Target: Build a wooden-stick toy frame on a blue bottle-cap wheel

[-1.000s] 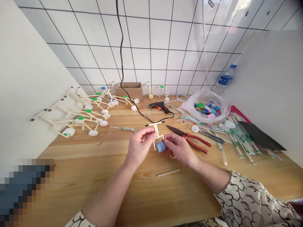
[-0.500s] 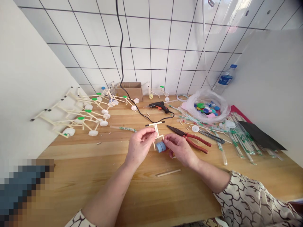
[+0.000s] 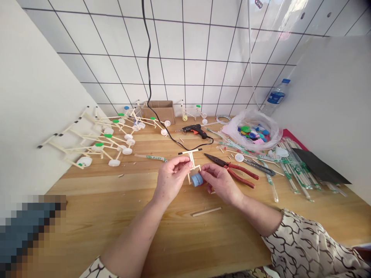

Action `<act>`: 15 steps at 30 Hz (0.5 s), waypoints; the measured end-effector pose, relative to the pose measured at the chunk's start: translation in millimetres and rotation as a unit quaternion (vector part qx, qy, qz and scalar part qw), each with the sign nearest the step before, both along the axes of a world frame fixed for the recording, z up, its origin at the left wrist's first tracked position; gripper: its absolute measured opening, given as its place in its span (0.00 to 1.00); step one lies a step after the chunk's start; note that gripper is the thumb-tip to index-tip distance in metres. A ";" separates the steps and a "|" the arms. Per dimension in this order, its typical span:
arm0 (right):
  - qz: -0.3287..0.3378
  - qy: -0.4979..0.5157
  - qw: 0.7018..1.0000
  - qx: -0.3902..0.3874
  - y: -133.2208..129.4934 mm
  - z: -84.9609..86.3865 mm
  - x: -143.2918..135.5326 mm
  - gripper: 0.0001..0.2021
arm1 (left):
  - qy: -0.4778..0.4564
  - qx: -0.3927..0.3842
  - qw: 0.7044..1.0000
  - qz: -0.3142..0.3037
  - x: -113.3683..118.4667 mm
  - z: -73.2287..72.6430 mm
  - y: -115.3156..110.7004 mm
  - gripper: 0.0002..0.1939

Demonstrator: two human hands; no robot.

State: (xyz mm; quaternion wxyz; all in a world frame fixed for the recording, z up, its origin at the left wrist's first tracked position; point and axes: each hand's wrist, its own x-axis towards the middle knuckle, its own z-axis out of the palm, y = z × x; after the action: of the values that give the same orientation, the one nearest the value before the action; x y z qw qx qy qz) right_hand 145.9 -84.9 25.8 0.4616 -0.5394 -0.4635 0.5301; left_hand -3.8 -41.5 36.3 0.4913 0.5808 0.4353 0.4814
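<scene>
Between my two hands is a small tricycle model of wooden sticks (image 3: 191, 159), its black-tipped handlebar pointing away from me. My left hand (image 3: 170, 179) is closed, pinching the stick frame between thumb and fingers. The thumb and forefinger of my right hand (image 3: 222, 183) are closed on a short crosspiece at the model's near end. Just below that end sit blue bottle caps (image 3: 197, 180), close to my right fingertips; whether they are joined to the frame I cannot tell. A loose stick (image 3: 206, 212) lies on the table nearer to me.
Red-handled pliers (image 3: 242, 175) and a utility knife (image 3: 261, 166) lie right of my hands. Behind are a glue gun (image 3: 194, 131), its cord, and a plastic bag (image 3: 274, 133) of caps. Several finished models (image 3: 108, 136) stand left; wrapped chopsticks (image 3: 298, 170) lie right.
</scene>
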 end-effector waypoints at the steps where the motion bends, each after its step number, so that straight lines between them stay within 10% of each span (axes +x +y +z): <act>1: 0.000 0.001 1.000 -0.001 0.1 -0.2 0.0 0.13 | 0.000 0.001 1.000 0.001 -0.1 -0.1 -0.1 0.10; 15: -0.003 0.006 1.000 -0.001 -0.1 0.9 0.0 0.14 | 0.002 -0.006 1.000 0.001 -0.7 1.9 -1.5 0.10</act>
State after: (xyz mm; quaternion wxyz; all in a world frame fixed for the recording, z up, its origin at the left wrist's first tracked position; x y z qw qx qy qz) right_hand 145.9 -85.0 26.7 0.4652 -0.5385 -0.4586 0.5322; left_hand -4.5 -43.0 38.3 0.4935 0.5786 0.4395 0.4780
